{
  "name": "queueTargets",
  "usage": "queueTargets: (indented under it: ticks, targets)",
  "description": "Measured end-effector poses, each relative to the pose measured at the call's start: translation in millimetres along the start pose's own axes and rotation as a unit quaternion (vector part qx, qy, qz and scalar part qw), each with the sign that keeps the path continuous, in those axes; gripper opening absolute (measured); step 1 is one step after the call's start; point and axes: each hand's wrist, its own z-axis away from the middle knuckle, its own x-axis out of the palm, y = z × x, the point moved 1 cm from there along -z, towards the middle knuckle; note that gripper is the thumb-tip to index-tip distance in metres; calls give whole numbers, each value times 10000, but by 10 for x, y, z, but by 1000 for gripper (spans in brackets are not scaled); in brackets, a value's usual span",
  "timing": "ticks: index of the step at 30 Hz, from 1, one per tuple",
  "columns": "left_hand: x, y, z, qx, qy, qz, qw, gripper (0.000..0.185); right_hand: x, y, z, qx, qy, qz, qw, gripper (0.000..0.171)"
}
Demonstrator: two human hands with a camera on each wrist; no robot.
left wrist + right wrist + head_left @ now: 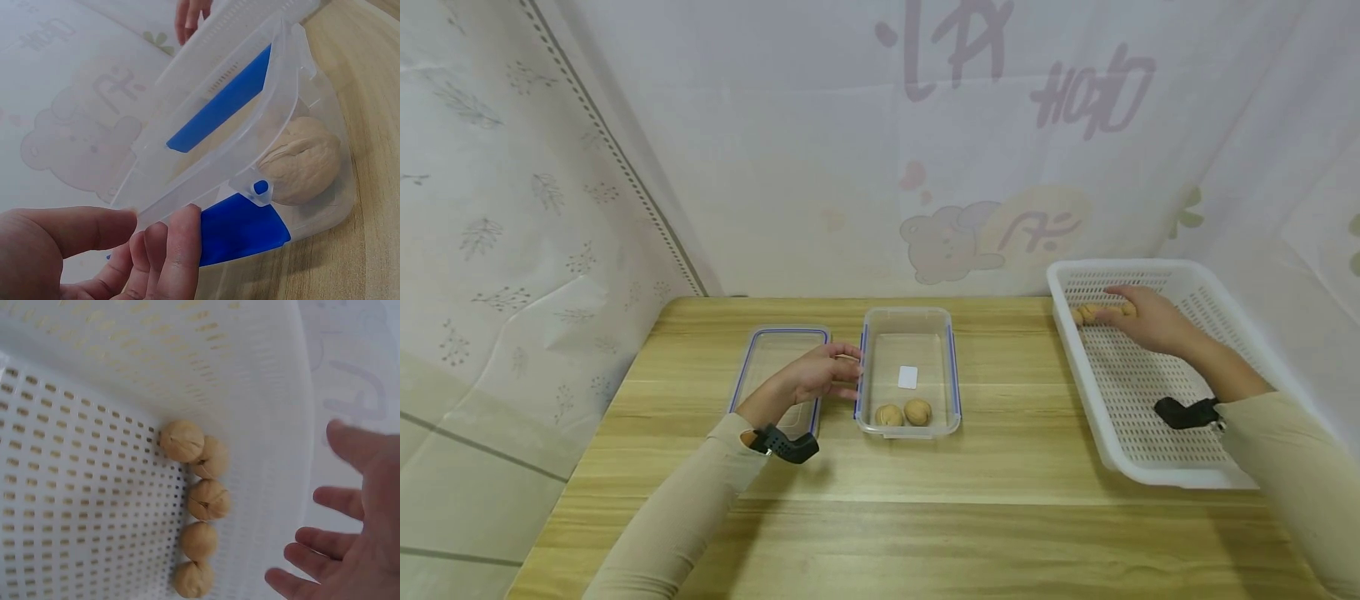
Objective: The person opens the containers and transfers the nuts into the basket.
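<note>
My left hand [827, 372] is at the left side of a clear plastic food container [880, 321] with blue latches. In the left wrist view its loosely bent fingers [181, 250] rest against the side by the blue latch [244, 231], with the thumb close to the rim. Two walnuts [917, 412] lie at the container's near end. My right hand [1153, 321] is over the far part of a white plastic basket [1086, 392], fingers spread and holding nothing. Several walnuts [209, 500] line the basket's far end, below the hand.
A clear lid with a blue seal [756, 358] lies left of the container, partly under my left hand and wrist. A small white label [907, 377] shows in the container. The wooden table [925, 525] ends at a printed cloth backdrop [820, 167].
</note>
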Motion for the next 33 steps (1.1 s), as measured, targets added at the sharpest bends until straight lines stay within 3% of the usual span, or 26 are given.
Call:
queueTargets:
  ticks: [4,9,18,26,33]
  targets:
    - [0,0,-13,-48,31,-4,10000,31,2,-17,68,-236,-64,376,9990,72]
    - [6,4,-13,-34,9,-39,10000,34,51,-56,143,-226,-185,832,9961,76]
    - [-10,-6,6,166,-246,-46,9995,29,77,-290,178,-293,-251,932,9949,76]
    - [-3,-16,-14,-10,13,-138,9999,39,113,-539,169,-625,-311,981,9927,74]
    - [3,-1,10,96,-66,-133,9998,37,165,-732,133,-855,-381,927,9913,76]
